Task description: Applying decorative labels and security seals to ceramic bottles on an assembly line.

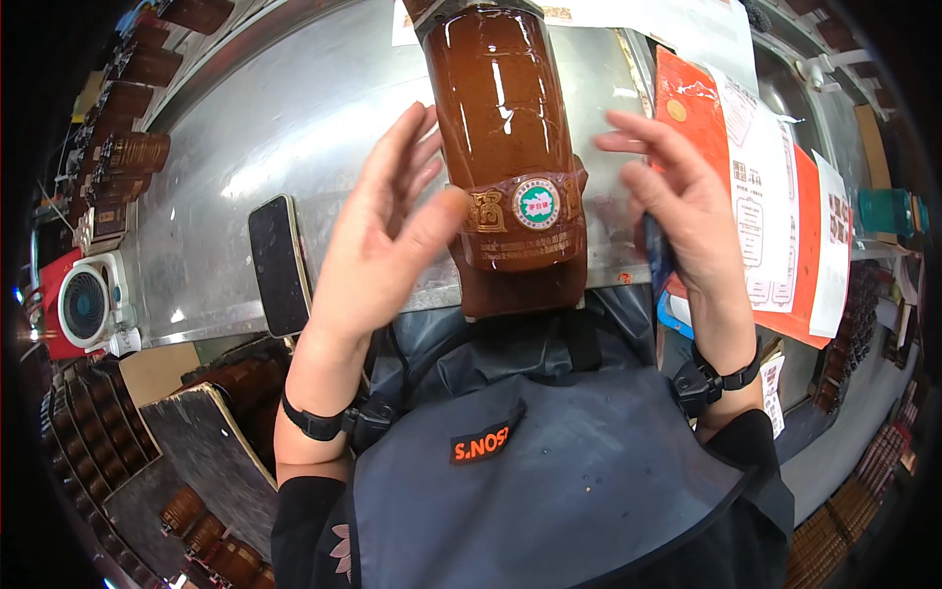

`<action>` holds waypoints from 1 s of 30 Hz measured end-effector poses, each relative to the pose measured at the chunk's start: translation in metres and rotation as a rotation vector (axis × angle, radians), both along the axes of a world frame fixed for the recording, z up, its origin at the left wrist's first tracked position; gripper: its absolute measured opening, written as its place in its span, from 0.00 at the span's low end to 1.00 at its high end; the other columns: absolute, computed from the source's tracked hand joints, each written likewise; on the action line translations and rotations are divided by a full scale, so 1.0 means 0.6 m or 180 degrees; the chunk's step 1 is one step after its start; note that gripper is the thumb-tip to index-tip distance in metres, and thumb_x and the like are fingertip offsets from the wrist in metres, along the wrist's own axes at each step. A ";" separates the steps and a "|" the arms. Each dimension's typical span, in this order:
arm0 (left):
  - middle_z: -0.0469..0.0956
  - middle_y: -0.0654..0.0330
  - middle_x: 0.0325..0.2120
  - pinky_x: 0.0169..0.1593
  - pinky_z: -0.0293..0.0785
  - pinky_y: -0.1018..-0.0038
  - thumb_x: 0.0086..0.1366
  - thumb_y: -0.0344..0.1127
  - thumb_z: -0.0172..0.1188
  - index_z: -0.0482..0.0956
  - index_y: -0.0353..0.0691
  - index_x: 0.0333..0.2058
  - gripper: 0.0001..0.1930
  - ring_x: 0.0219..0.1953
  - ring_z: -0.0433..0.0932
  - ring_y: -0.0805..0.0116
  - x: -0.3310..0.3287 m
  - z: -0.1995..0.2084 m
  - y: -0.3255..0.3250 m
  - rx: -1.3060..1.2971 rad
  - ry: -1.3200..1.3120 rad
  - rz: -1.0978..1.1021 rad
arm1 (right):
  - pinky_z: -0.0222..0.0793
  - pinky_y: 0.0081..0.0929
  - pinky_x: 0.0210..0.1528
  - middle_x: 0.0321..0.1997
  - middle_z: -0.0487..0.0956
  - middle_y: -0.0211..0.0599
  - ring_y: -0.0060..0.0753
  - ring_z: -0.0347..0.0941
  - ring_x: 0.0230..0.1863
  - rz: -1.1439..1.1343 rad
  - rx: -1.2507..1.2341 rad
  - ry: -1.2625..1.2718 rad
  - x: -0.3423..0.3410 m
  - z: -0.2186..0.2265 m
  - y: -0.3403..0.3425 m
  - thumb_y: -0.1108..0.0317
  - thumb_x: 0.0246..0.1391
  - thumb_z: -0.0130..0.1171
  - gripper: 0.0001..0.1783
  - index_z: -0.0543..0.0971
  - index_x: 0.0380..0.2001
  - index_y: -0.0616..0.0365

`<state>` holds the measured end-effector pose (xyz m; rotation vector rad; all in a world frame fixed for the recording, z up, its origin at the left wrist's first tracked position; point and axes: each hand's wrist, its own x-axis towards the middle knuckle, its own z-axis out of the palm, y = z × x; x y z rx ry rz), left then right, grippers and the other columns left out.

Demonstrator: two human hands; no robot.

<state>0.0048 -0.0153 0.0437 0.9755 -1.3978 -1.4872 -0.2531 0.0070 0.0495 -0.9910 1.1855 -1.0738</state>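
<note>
A large glossy brown bottle (pixel 505 108) stands in front of me at the table's near edge. Gold lettering and a round green-and-white label (pixel 537 203) decorate its lower part, and a brown base piece (pixel 530 292) shows beneath it. On the left side of the bottle, my left hand (pixel 397 211) is open. Its thumb tip reaches the bottle's edge; I cannot tell whether it touches. My right hand (pixel 687 201) is also open, fingers spread, a little away from the bottle's right side. A dark blue object (pixel 657 257) shows beside the right palm, partly hidden.
A black phone (pixel 279 265) lies on the metal table (pixel 226 147) at left, near a small white fan (pixel 85 304). Orange and white printed sheets (pixel 760 196) cover the right side. Rows of brown bottles (pixel 137 152) stand at far left. A dark board (pixel 211 442) is lower left.
</note>
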 end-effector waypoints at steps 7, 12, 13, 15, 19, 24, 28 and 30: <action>0.57 0.45 0.64 0.68 0.53 0.63 0.58 0.30 0.67 0.42 0.26 0.67 0.47 0.66 0.59 0.59 -0.026 0.002 0.003 -0.0098 -0.0232 -0.0312 | 0.70 0.15 0.43 0.49 0.75 0.40 0.18 0.75 0.39 0.0539 0.0196 -0.0458 0.033 -0.020 -0.009 0.70 0.51 0.67 0.32 0.68 0.59 0.64; 0.59 0.47 0.63 0.67 0.55 0.64 0.58 0.28 0.66 0.44 0.27 0.67 0.46 0.65 0.60 0.60 -0.031 0.002 0.004 -0.0054 -0.0268 -0.0327 | 0.70 0.19 0.51 0.54 0.74 0.39 0.24 0.75 0.50 0.0677 0.0261 -0.0659 0.027 -0.030 -0.012 0.76 0.52 0.63 0.35 0.63 0.63 0.63; 0.59 0.47 0.64 0.67 0.55 0.64 0.58 0.28 0.66 0.43 0.28 0.67 0.46 0.65 0.60 0.60 -0.031 0.003 0.004 0.0018 -0.0236 -0.0339 | 0.70 0.19 0.49 0.51 0.75 0.41 0.23 0.75 0.47 0.0627 0.0197 -0.0718 0.028 -0.032 -0.012 0.72 0.51 0.66 0.34 0.65 0.61 0.64; 0.58 0.47 0.64 0.67 0.55 0.64 0.58 0.28 0.66 0.43 0.28 0.67 0.46 0.65 0.60 0.60 -0.030 0.002 0.003 0.0092 -0.0211 -0.0354 | 0.71 0.18 0.47 0.49 0.76 0.42 0.22 0.75 0.44 0.0573 0.0134 -0.0782 0.030 -0.033 -0.011 0.69 0.50 0.68 0.34 0.67 0.58 0.66; 0.55 0.47 0.65 0.67 0.53 0.64 0.61 0.28 0.63 0.41 0.29 0.68 0.45 0.67 0.57 0.59 -0.028 0.001 0.002 0.0177 0.0041 -0.0421 | 0.70 0.18 0.46 0.49 0.75 0.42 0.22 0.75 0.44 0.0544 0.0213 -0.0804 0.031 -0.021 -0.010 0.69 0.50 0.69 0.34 0.66 0.58 0.66; 0.49 0.45 0.67 0.68 0.52 0.64 0.64 0.28 0.59 0.37 0.30 0.68 0.44 0.68 0.54 0.57 -0.021 -0.009 0.002 0.0289 0.0246 -0.0460 | 0.70 0.18 0.46 0.51 0.73 0.42 0.22 0.75 0.43 0.0631 0.0239 -0.0639 0.031 -0.022 -0.009 0.69 0.50 0.69 0.35 0.66 0.59 0.65; 0.46 0.45 0.68 0.68 0.52 0.64 0.64 0.26 0.58 0.35 0.30 0.68 0.44 0.69 0.52 0.57 -0.020 -0.015 -0.002 0.0178 0.0383 -0.0561 | 0.70 0.19 0.47 0.51 0.72 0.41 0.22 0.75 0.43 0.0514 0.0244 -0.0721 0.036 -0.023 -0.007 0.71 0.49 0.69 0.36 0.65 0.60 0.65; 0.46 0.45 0.68 0.68 0.51 0.65 0.64 0.25 0.57 0.35 0.30 0.68 0.43 0.69 0.52 0.57 -0.020 -0.016 -0.001 0.0131 0.0422 -0.0572 | 0.70 0.19 0.47 0.51 0.72 0.41 0.22 0.75 0.44 0.0496 0.0212 -0.0728 0.038 -0.024 -0.007 0.71 0.49 0.69 0.36 0.65 0.60 0.65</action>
